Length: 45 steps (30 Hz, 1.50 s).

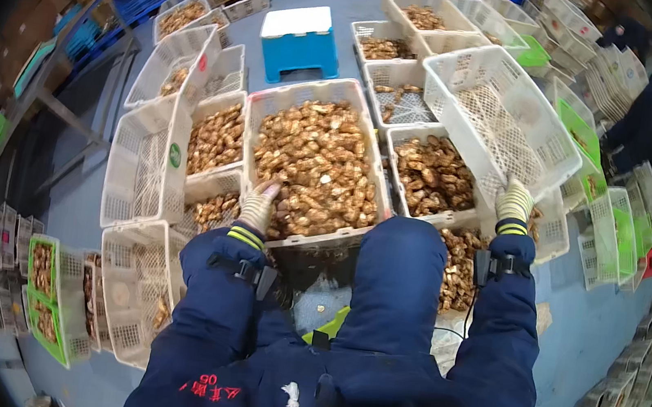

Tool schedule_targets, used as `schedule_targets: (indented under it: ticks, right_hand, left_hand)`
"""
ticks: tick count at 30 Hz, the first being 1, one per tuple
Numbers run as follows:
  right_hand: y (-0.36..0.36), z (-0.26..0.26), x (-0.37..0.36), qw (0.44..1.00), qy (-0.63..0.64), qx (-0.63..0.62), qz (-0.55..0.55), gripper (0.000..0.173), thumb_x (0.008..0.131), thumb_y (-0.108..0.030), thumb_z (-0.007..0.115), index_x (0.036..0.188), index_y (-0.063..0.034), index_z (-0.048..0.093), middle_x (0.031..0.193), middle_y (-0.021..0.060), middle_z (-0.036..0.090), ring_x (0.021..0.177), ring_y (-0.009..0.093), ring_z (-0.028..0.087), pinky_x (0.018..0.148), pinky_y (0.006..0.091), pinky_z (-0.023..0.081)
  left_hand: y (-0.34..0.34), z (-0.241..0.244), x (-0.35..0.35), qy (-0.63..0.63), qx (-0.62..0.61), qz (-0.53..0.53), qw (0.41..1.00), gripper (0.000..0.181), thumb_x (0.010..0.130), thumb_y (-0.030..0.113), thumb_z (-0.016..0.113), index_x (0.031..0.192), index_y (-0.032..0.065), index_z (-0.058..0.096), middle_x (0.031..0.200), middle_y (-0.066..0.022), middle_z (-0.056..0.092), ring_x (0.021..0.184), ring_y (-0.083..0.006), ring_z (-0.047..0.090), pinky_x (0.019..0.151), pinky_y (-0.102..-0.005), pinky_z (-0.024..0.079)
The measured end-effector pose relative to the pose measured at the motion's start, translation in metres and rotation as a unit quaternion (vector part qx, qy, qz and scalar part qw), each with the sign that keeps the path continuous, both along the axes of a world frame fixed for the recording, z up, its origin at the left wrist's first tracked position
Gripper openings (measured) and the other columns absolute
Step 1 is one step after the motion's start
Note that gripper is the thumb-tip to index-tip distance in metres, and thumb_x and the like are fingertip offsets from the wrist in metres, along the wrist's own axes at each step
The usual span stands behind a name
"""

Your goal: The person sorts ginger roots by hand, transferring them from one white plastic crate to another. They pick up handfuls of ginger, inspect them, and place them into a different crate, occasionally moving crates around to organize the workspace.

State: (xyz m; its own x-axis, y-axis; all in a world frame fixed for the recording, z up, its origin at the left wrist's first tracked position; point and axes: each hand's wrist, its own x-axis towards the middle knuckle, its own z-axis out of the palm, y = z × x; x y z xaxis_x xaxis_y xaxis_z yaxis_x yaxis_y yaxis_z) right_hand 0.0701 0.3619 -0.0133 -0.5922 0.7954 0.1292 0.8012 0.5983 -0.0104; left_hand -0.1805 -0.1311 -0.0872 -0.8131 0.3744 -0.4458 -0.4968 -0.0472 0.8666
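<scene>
A large white plastic crate point(385, 202) full of light brown, lumpy produce, possibly mushrooms point(313, 158), lies before me. My left hand point(259, 204), in a striped knit glove with bare fingertips, rests at its near left side, fingertips by the produce; whether it grips anything is unclear. My right hand point(513, 202), gloved too, holds the near end of an empty white perforated basket point(501, 115), tilted above the baskets on the right. Below that basket, a smaller basket holds darker brown pieces point(433, 177). Another basket of pieces point(216, 136) adjoins the large crate's left side.
White baskets point(146, 164) stand along the left, some stacked. A blue stool with a white top point(297, 39) is beyond the crate. A person in dark clothes point(651, 123) is at the far right among stacked baskets. A metal frame point(70, 108) stands at left.
</scene>
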Motion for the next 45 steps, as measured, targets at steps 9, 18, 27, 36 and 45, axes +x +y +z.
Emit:
schedule_targets:
  ticks: [9, 18, 27, 36, 45]
  right_hand:
    - [-0.12, 0.033, -0.149, 0.952, 0.155, -0.088, 0.251, 0.035, 0.089, -0.033, 0.063, 0.118, -0.0116, 0.066, 0.108, 0.019, 0.068, 0.102, 0.038, 0.064, 0.094, 0.044, 0.048]
    - [-0.218, -0.084, -0.247, 0.921, 0.009, -0.154, 0.359, 0.037, 0.089, -0.021, 0.063, 0.124, -0.0094, 0.062, 0.119, 0.0184, 0.065, 0.111, 0.034, 0.061, 0.098, 0.0408, 0.047]
    - [-0.285, -0.067, -0.256, 0.838, -0.075, -0.145, 0.521, 0.045, 0.083, -0.021, 0.068, 0.126, -0.0108, 0.059, 0.119, 0.0161, 0.065, 0.111, 0.034, 0.061, 0.093, 0.0427, 0.05]
    - [-0.278, -0.04, -0.253, 0.862, -0.169, -0.209, 0.429, 0.041, 0.085, -0.032, 0.066, 0.119, -0.0078, 0.063, 0.109, 0.0148, 0.069, 0.105, 0.032, 0.064, 0.089, 0.0435, 0.052]
    - [-0.289, -0.065, -0.247, 0.824, -0.24, -0.172, 0.483, 0.032, 0.077, -0.028, 0.074, 0.101, -0.0074, 0.07, 0.095, 0.0178, 0.069, 0.093, 0.035, 0.067, 0.084, 0.0413, 0.054]
  left_hand:
    - [-0.017, -0.057, -0.022, -0.061, 0.291, 0.072, 0.952, 0.038, 0.081, -0.005, 0.05, 0.117, 0.0052, 0.052, 0.089, -0.0101, 0.056, 0.071, -0.0186, 0.053, 0.056, -0.0309, 0.046]
    - [0.005, 0.018, -0.007, -0.103, 0.063, 0.079, 0.99, 0.035, 0.099, 0.026, 0.049, 0.129, 0.0118, 0.06, 0.081, 0.0001, 0.062, 0.055, -0.0074, 0.046, 0.044, -0.0242, 0.038]
    - [-0.017, -0.003, -0.017, -0.118, 0.112, 0.157, 0.974, 0.031, 0.098, 0.036, 0.056, 0.114, 0.0099, 0.059, 0.079, -0.0014, 0.061, 0.058, -0.0101, 0.051, 0.051, -0.0254, 0.043]
    - [-0.01, -0.011, -0.022, -0.127, 0.103, 0.197, 0.967, 0.035, 0.096, 0.037, 0.059, 0.117, 0.0089, 0.057, 0.083, -0.0015, 0.061, 0.07, -0.0148, 0.058, 0.064, -0.0313, 0.05]
    - [-0.009, -0.008, -0.018, -0.111, 0.107, 0.172, 0.973, 0.032, 0.096, 0.034, 0.06, 0.116, 0.009, 0.059, 0.089, -0.0042, 0.062, 0.076, -0.0163, 0.059, 0.069, -0.0322, 0.052]
